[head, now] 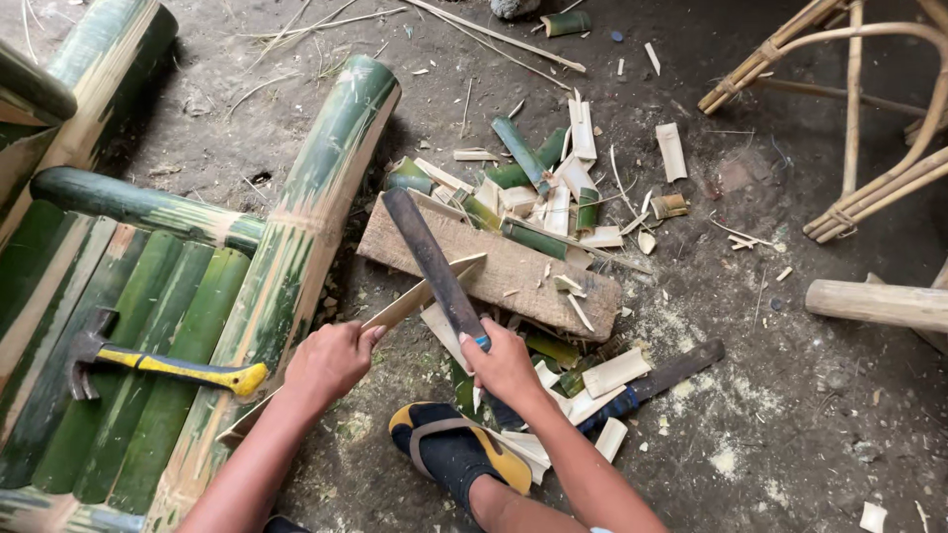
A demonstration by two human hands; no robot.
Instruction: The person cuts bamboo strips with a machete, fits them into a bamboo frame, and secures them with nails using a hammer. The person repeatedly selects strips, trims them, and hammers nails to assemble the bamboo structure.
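The left hand (331,360) is closing tight around a pale bamboo strip (427,291), holding its lower part while the strip's pointed end is resting on the plank (494,266). The right hand (506,363) is wrapping fully around the handle of a machete (432,259), fingers curled shut; the dark blade is lying across the strip, touching it just above the left hand and angling up over the plank. The plank is sitting flat on the dirt floor (790,415), with a heap of green and pale offcuts (543,188) piling up behind and beside it. A second knife (657,380) with a blue-wrapped grip is lying on the floor near the right forearm, among more offcuts. A foot in a black-and-yellow sandal (454,449) is planting itself just below the hands. To the left, a hammer (148,363) with a yellow handle is resting on the slats of a green bamboo bench (296,227). Pale cane frames (859,118) are standing at upper right, well apart from the work.
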